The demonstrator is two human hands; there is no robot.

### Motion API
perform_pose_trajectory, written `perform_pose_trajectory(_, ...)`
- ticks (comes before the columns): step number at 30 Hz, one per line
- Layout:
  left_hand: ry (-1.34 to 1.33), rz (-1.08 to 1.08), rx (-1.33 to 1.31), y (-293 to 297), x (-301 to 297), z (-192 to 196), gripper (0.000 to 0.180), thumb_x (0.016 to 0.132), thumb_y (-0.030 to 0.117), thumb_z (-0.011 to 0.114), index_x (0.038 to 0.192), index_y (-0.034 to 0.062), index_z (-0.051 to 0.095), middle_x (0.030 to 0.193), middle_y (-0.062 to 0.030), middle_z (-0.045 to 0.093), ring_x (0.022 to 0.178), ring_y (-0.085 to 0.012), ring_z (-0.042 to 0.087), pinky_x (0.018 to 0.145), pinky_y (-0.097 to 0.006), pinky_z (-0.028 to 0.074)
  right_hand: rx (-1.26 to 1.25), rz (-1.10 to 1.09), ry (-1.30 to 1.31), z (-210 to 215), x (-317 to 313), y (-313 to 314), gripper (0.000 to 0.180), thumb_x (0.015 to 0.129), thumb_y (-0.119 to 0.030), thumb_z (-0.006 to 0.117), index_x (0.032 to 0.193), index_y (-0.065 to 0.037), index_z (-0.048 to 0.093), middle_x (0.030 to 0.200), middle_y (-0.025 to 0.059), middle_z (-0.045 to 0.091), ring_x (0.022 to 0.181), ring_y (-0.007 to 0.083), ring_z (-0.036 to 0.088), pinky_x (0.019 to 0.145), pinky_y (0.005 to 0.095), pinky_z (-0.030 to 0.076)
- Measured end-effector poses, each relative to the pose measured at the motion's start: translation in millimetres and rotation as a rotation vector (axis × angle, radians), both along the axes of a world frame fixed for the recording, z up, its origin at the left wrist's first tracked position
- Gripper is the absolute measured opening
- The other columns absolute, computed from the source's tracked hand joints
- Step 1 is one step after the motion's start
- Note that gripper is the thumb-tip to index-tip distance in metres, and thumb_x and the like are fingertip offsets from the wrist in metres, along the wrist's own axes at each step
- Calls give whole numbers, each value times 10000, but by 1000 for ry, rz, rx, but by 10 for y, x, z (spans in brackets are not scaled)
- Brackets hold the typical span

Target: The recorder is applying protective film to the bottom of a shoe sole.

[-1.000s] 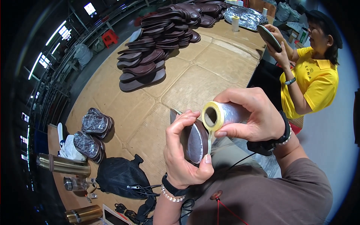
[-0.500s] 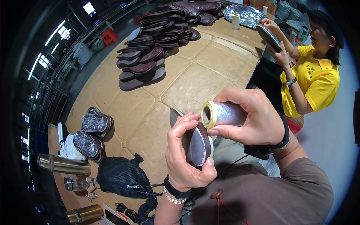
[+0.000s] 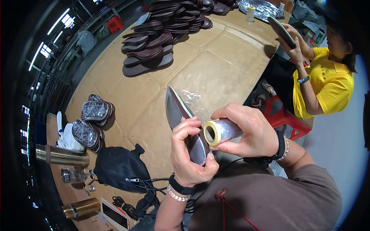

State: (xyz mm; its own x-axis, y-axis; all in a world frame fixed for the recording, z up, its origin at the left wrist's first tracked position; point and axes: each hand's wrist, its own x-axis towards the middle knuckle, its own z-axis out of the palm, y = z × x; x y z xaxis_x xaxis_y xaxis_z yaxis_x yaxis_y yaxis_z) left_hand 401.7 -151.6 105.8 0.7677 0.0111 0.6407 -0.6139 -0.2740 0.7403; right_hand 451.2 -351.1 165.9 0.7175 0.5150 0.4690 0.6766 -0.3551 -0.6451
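My left hand point(image 3: 190, 156) grips a dark shoe sole point(image 3: 178, 111) partly covered in clear film, held upright over the table's near edge. My right hand point(image 3: 246, 129) holds a roll of clear plastic wrap point(image 3: 219, 131) on a yellowish core, pressed against the sole's right side. A loose strip of film point(image 3: 192, 98) trails from the sole's upper part toward the roll. My thumb and fingers hide the sole's lower end.
A cardboard-covered table point(image 3: 216, 69) carries a pile of brown soles point(image 3: 154, 42) at the back and two wrapped bundles of soles point(image 3: 90, 121) at left. A black bag point(image 3: 117, 167), metal flasks point(image 3: 61, 154) and cables lie near me. A person in yellow point(image 3: 327, 81) handles another sole at right.
The sole has tilted more upright and its film-covered tip now rises higher. My right hand has carried the roll slightly down and right, drawing out film.
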Motion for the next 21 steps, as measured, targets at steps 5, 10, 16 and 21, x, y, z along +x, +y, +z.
perform_pose_trajectory(5,105,-20,160,160,-126,-40,690,688,156,739,1328,-3,536,1411,-289,517,1395,-442,510,1195,-514,403,-65,141,22,-184,-8,-26,454,755,-228,877,1115,-42,673,984,128,661,857,348,698,698,416,571)
perform_pose_trajectory(10,119,8,470,338,-34,-105,803,670,231,738,1414,5,536,1570,-298,447,1523,-463,390,1266,-566,284,-63,139,-41,-320,4,8,439,744,-221,873,1093,-52,665,979,125,665,852,338,701,691,413,571)
perform_pose_trajectory(16,266,1,269,325,-74,-144,766,695,211,753,1418,43,563,1561,-263,478,1493,-427,439,1261,-570,302,-183,144,131,-282,40,22,471,736,-213,890,1107,-39,657,1074,152,707,940,350,725,737,387,583)
perform_pose_trajectory(21,334,16,191,338,-77,-148,765,693,246,780,1407,51,589,1555,-265,497,1468,-451,452,1241,-553,308,-129,200,147,-205,127,54,473,763,-228,888,1136,-38,668,1010,135,722,934,350,727,758,385,582)
